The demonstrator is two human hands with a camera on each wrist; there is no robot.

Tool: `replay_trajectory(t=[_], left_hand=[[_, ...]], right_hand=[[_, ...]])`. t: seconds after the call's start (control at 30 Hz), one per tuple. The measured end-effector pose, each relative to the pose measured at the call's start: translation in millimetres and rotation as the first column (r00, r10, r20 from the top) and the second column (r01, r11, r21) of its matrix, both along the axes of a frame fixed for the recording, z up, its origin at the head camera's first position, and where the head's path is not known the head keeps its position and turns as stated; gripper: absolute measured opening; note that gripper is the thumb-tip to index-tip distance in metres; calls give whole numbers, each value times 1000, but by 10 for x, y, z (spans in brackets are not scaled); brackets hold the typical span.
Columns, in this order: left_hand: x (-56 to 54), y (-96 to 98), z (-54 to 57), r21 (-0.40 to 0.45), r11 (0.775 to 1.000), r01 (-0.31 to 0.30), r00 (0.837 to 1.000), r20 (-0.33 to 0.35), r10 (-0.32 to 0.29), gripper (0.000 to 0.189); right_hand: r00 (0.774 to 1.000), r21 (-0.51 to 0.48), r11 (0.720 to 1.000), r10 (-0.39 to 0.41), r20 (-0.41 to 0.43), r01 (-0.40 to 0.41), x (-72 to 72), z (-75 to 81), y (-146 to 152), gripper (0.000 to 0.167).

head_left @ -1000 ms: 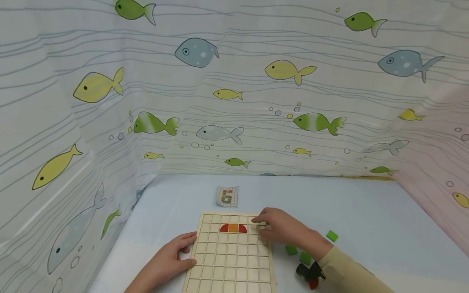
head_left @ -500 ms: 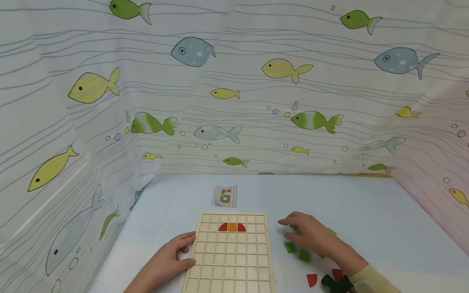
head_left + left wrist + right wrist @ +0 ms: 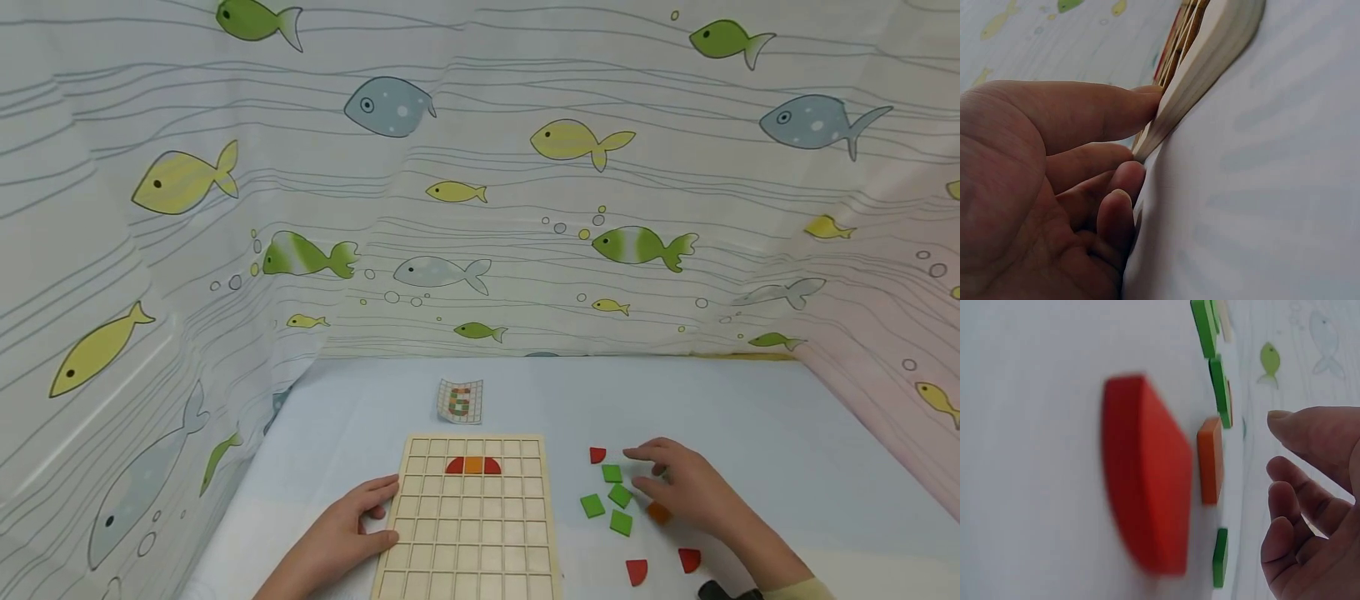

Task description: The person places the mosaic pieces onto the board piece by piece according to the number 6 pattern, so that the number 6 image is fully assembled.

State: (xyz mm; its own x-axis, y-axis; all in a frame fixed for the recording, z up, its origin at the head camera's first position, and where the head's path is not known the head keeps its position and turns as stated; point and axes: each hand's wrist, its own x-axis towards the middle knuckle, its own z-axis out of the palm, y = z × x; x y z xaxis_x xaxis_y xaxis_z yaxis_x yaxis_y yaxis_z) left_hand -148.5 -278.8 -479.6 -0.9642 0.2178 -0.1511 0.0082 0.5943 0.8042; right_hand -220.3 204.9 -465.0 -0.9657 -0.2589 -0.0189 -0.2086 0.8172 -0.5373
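A pale wooden grid board (image 3: 465,554) lies flat on the table. In one of its upper rows sit two red rounded pieces (image 3: 454,466) (image 3: 492,466) with an orange square (image 3: 473,465) between them. My left hand (image 3: 348,529) rests at the board's left edge; in the left wrist view, thumb and fingertips (image 3: 1147,106) touch its side. Right of the board, my right hand (image 3: 686,492) hovers with thumb and fingers apart, nothing between them. Just left of it lie several green squares (image 3: 621,523); an orange square (image 3: 659,512) is partly under it.
A small card (image 3: 460,402) with a coloured figure on a grid lies behind the board. Loose red quarter-round pieces (image 3: 637,572) (image 3: 690,560) lie near the front, another red one (image 3: 597,455) farther back. A fish-patterned curtain (image 3: 510,250) surrounds the table.
My right hand has moved right, from over the board's upper right corner to the loose pieces, uncovering several of them. The left hand has stayed at the board's edge.
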Motion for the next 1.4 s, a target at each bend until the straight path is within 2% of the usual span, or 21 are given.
replay_trajectory(t=[0.17, 0.53, 0.93, 1.17, 1.4], left_hand=[[-5, -5, -12, 10, 1000, 0, 1000, 2, 0, 72], [-13, 3, -12, -26, 1000, 0, 1000, 20, 1, 74], [-7, 0, -13, -13, 1000, 2, 1000, 13, -2, 74], [-11, 5, -16, -7, 1000, 4, 1000, 13, -4, 74], [-15, 4, -19, -29, 1000, 5, 1000, 16, -4, 74]], right_hand=[[999, 17, 999, -43, -1, 43, 26, -39, 153, 38], [991, 47, 990, -133, -18, 134, 69, -104, 435, 43], [979, 75, 977, -201, 15, 199, 52, -208, 525, 52], [981, 85, 978, -193, -10, 193, 67, -245, 531, 36], [979, 86, 975, -204, 9, 203, 55, -235, 490, 31]])
